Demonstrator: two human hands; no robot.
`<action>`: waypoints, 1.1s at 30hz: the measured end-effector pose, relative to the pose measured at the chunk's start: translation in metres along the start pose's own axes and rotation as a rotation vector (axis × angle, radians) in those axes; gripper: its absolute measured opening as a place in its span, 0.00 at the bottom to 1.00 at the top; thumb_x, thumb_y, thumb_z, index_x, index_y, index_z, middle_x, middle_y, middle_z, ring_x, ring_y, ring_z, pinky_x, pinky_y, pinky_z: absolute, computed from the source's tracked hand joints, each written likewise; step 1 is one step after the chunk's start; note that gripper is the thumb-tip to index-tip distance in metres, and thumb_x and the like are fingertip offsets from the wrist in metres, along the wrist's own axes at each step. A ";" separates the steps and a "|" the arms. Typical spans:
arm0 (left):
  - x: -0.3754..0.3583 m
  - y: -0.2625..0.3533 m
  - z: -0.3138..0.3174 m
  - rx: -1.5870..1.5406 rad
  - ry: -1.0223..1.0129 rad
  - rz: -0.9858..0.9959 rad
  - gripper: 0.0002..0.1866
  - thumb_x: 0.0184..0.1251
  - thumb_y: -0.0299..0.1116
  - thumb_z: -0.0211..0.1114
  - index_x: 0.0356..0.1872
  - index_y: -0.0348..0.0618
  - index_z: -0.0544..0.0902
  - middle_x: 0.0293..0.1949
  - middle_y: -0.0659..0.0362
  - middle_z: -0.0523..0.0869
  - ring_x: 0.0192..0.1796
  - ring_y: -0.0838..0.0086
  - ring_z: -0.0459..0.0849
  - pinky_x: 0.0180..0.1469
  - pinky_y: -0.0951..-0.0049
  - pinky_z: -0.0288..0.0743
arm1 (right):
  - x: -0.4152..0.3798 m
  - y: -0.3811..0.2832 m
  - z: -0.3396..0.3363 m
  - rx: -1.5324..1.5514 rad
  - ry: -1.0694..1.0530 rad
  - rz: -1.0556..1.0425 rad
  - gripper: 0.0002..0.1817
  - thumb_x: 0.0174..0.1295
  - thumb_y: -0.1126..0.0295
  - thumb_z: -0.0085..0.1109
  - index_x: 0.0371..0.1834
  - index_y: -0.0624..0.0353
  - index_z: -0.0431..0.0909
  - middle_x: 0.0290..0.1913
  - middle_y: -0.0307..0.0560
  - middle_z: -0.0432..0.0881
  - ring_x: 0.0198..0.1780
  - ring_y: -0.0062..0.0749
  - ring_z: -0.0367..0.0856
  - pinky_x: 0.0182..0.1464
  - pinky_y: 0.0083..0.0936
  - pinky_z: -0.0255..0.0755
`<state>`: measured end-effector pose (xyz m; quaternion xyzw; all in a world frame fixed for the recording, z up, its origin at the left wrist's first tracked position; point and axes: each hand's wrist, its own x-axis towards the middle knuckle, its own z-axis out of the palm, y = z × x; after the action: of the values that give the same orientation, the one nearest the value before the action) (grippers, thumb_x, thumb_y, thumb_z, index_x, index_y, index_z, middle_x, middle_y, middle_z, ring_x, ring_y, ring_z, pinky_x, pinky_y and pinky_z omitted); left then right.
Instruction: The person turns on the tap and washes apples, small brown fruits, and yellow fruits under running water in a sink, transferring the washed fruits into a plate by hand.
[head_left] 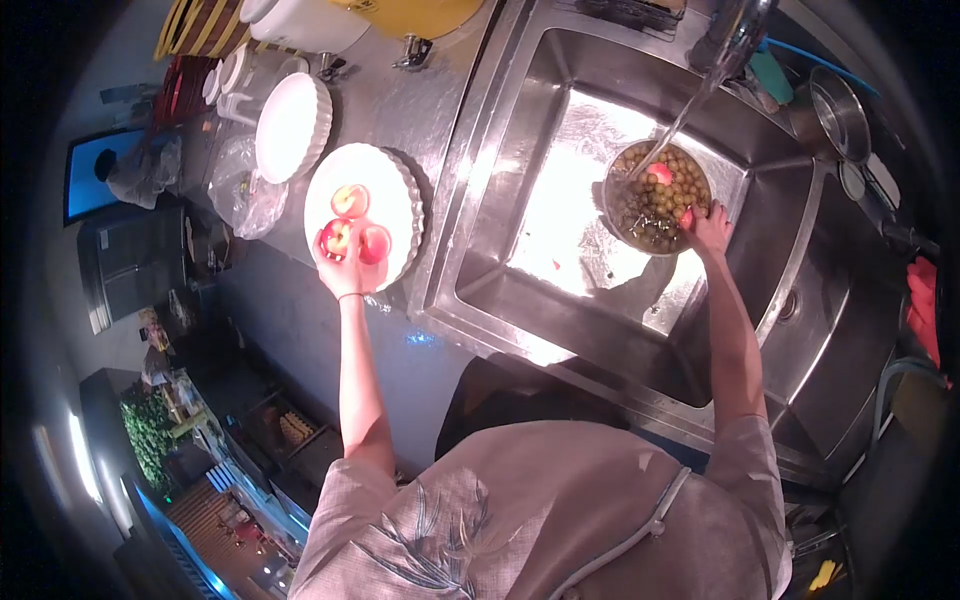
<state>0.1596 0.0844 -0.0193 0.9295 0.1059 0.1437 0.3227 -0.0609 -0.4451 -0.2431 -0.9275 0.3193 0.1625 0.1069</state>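
On the counter at left, a white fluted-edge dish holds several red-and-yellow round fruits. My left hand is closed around one red-and-yellow fruit at the dish's near side. In the sink, a round bowl contains water and many small green round fruits. My right hand reaches over the bowl's right rim, with its fingers closed at a small red fruit. Another red piece sits among the green ones.
A stream of water runs from the faucet into the bowl. The steel sink surrounds it. Beyond the dish stand a second white fluted dish and a clear plastic bag. Metal pans are at the right.
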 end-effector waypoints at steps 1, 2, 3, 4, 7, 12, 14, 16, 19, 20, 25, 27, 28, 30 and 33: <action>0.005 -0.009 0.002 0.046 0.016 -0.023 0.33 0.47 0.40 0.72 0.51 0.32 0.69 0.45 0.48 0.78 0.47 0.69 0.78 0.47 0.72 0.74 | 0.003 0.001 -0.003 -0.011 -0.022 -0.020 0.33 0.43 0.55 0.65 0.58 0.39 0.67 0.64 0.54 0.54 0.66 0.47 0.49 0.61 0.47 0.50; 0.012 -0.024 0.002 0.092 0.029 -0.046 0.32 0.48 0.43 0.71 0.49 0.31 0.70 0.44 0.48 0.78 0.45 0.70 0.79 0.46 0.71 0.74 | 0.005 0.002 -0.005 -0.024 -0.046 -0.039 0.35 0.40 0.56 0.67 0.58 0.38 0.68 0.65 0.54 0.53 0.66 0.46 0.48 0.61 0.46 0.50; 0.021 -0.035 0.001 0.136 0.041 -0.069 0.32 0.49 0.46 0.70 0.48 0.30 0.70 0.44 0.48 0.78 0.44 0.70 0.79 0.44 0.71 0.74 | 0.010 0.008 0.009 -0.088 0.097 -0.091 0.37 0.36 0.56 0.69 0.56 0.38 0.69 0.62 0.52 0.57 0.64 0.46 0.52 0.59 0.44 0.54; 0.026 -0.040 -0.002 0.244 0.018 -0.106 0.33 0.51 0.52 0.67 0.44 0.28 0.72 0.40 0.48 0.80 0.41 0.69 0.80 0.42 0.70 0.74 | 0.013 0.004 0.007 -0.064 0.087 -0.090 0.36 0.35 0.56 0.69 0.55 0.38 0.70 0.61 0.51 0.59 0.63 0.45 0.54 0.58 0.43 0.55; 0.021 -0.014 -0.009 0.138 -0.301 -0.178 0.37 0.45 0.57 0.65 0.48 0.35 0.70 0.44 0.47 0.79 0.47 0.59 0.78 0.48 0.66 0.71 | 0.019 0.003 0.002 -0.066 0.152 -0.113 0.31 0.34 0.56 0.69 0.49 0.41 0.74 0.57 0.48 0.63 0.60 0.43 0.59 0.54 0.41 0.59; 0.048 -0.040 -0.001 -0.004 -0.681 -0.175 0.25 0.57 0.50 0.59 0.43 0.35 0.79 0.37 0.52 0.83 0.40 0.71 0.81 0.44 0.73 0.73 | 0.018 0.000 0.027 -0.140 0.248 -0.079 0.20 0.41 0.59 0.64 0.40 0.50 0.78 0.62 0.53 0.58 0.66 0.45 0.52 0.60 0.45 0.53; 0.057 -0.045 0.001 0.128 -0.727 -0.134 0.24 0.59 0.50 0.56 0.43 0.38 0.81 0.37 0.53 0.83 0.40 0.71 0.81 0.45 0.75 0.72 | 0.012 -0.011 0.002 -0.052 0.082 -0.024 0.19 0.42 0.60 0.62 0.39 0.54 0.78 0.64 0.55 0.54 0.68 0.45 0.48 0.62 0.46 0.49; 0.063 -0.045 0.002 0.112 -0.774 -0.140 0.26 0.60 0.52 0.53 0.46 0.38 0.79 0.38 0.53 0.83 0.37 0.71 0.81 0.42 0.73 0.74 | 0.017 -0.007 0.016 -0.027 0.202 -0.073 0.20 0.42 0.63 0.63 0.40 0.57 0.78 0.64 0.56 0.54 0.67 0.44 0.49 0.62 0.45 0.49; 0.065 -0.016 -0.004 0.251 -0.856 -0.428 0.32 0.61 0.54 0.48 0.54 0.35 0.71 0.38 0.49 0.82 0.30 0.69 0.81 0.32 0.69 0.77 | 0.011 0.003 0.001 -0.009 0.196 -0.183 0.28 0.35 0.60 0.68 0.44 0.57 0.77 0.63 0.54 0.55 0.67 0.44 0.50 0.61 0.43 0.49; 0.066 -0.008 -0.006 0.409 -0.781 -0.379 0.33 0.60 0.55 0.48 0.55 0.35 0.70 0.38 0.47 0.81 0.32 0.66 0.81 0.35 0.68 0.76 | 0.006 0.003 -0.012 0.013 0.178 -0.213 0.29 0.34 0.60 0.69 0.45 0.56 0.77 0.63 0.53 0.55 0.66 0.43 0.50 0.61 0.43 0.50; 0.053 0.025 -0.002 0.642 -0.301 0.295 0.33 0.58 0.49 0.57 0.57 0.31 0.66 0.49 0.38 0.74 0.52 0.51 0.73 0.56 0.61 0.66 | -0.009 0.016 -0.051 0.338 0.172 -0.374 0.33 0.29 0.62 0.73 0.46 0.55 0.78 0.61 0.50 0.60 0.65 0.42 0.55 0.60 0.44 0.54; 0.021 0.096 0.013 0.326 -0.300 0.381 0.28 0.59 0.42 0.59 0.56 0.33 0.68 0.51 0.42 0.73 0.54 0.56 0.72 0.55 0.64 0.66 | -0.021 0.014 -0.068 0.553 0.197 -0.365 0.33 0.28 0.62 0.74 0.45 0.55 0.78 0.60 0.52 0.61 0.63 0.43 0.59 0.60 0.43 0.58; 0.003 0.128 0.026 0.151 -0.373 0.400 0.25 0.59 0.39 0.60 0.55 0.35 0.69 0.51 0.45 0.73 0.54 0.59 0.72 0.55 0.66 0.67 | -0.025 0.011 -0.072 0.660 0.211 -0.365 0.33 0.27 0.62 0.75 0.45 0.55 0.78 0.60 0.53 0.62 0.62 0.44 0.61 0.60 0.43 0.60; -0.034 0.150 0.080 -0.129 -0.487 0.228 0.23 0.59 0.37 0.61 0.53 0.37 0.70 0.48 0.51 0.73 0.49 0.67 0.74 0.51 0.70 0.69 | -0.032 0.001 -0.076 1.012 0.154 -0.308 0.30 0.38 0.67 0.72 0.49 0.60 0.74 0.54 0.53 0.71 0.56 0.40 0.70 0.58 0.34 0.66; -0.100 0.203 0.149 -0.377 -0.873 0.370 0.19 0.61 0.33 0.60 0.53 0.43 0.71 0.50 0.57 0.74 0.46 0.75 0.76 0.49 0.74 0.71 | -0.039 -0.032 -0.085 1.647 -0.063 -0.122 0.24 0.53 0.74 0.60 0.54 0.67 0.68 0.46 0.50 0.77 0.50 0.32 0.75 0.57 0.29 0.67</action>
<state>0.1375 -0.1856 -0.0228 0.8317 -0.2331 -0.1865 0.4681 -0.0503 -0.4242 -0.1471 -0.5628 0.2820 -0.1036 0.7700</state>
